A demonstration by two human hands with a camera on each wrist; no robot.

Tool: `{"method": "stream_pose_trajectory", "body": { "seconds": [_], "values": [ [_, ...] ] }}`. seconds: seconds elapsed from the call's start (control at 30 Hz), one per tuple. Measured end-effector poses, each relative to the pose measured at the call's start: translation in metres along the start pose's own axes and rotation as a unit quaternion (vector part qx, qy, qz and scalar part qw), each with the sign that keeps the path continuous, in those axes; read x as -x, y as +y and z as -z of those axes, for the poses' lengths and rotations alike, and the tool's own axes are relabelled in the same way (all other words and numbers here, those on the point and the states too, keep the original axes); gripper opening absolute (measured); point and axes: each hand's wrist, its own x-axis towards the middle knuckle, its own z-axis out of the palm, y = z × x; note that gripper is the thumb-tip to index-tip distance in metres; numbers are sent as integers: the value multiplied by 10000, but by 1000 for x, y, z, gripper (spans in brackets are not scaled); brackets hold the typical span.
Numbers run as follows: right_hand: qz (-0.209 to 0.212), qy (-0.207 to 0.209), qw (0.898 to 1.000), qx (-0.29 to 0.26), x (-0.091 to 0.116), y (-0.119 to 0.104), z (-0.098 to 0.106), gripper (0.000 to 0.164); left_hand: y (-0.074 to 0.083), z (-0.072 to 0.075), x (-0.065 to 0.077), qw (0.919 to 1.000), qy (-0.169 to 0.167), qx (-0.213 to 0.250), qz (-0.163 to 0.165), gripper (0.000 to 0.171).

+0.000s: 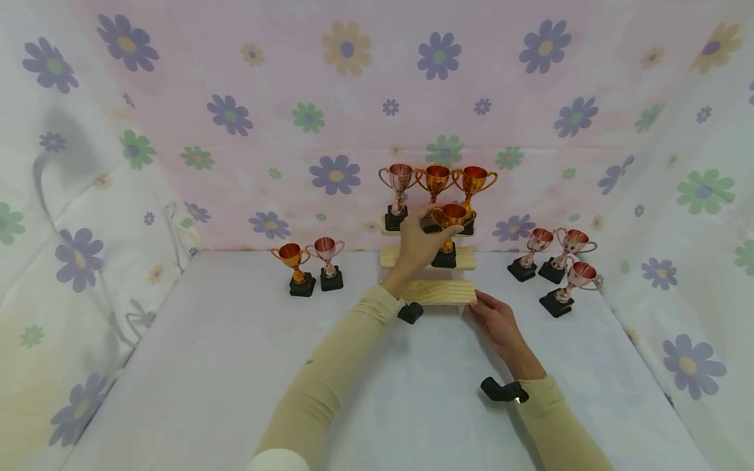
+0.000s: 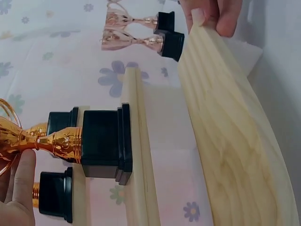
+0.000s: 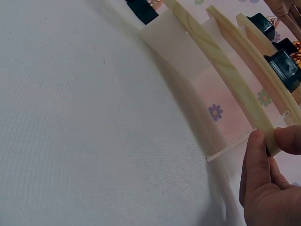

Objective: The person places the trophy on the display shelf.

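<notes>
My left hand (image 1: 419, 242) holds a small gold trophy cup (image 1: 453, 214) by its bowl. The trophy's black base (image 2: 101, 143) is right at the middle wooden board (image 2: 136, 141) of a three-step display stand, toward its right end. Behind it on the top board (image 1: 391, 233) stand a rose-gold trophy (image 1: 400, 175) and two gold trophies, the outer gold one (image 1: 474, 180) partly covered. My right hand (image 3: 268, 183) pinches the right end of the lowest board (image 1: 438, 292), thumb on one face and fingers on the other. Clear side panels (image 3: 176, 42) support the boards.
Left of the stand are a gold trophy (image 1: 291, 255) and a rose-gold one (image 1: 326, 248). Several rose-gold trophies, one of them nearest (image 1: 580, 275), stand to the right. A white cloth (image 1: 224, 366) covers the table, and a flowered curtain (image 1: 283, 183) hangs close behind.
</notes>
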Motion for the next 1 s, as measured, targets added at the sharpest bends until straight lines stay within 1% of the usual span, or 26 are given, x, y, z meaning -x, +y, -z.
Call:
{"method": "stream_pose_trajectory", "body": {
  "seconds": [0.2,0.5,0.7,0.83,0.93,1.0],
  "values": [
    [-19,65,10000,-7,0,0,-1,55,1,-15,-1,9996,-197,203,29,50],
    [36,78,10000,48,1,0,-2,54,3,-29,-3,9996,-171,40,205,52],
    [15,103,9999,56,1,1,-3,55,3,-32,-1,9997,-97,81,226,52],
    [19,91,9999,77,1,1,-3,54,3,-33,1,9994,14,247,223,55],
    [41,96,9999,79,1,1,-3,55,3,-28,5,9989,112,323,309,64],
    [42,113,9999,66,1,1,-2,55,2,-21,11,9986,116,259,443,69]
  ]
}}
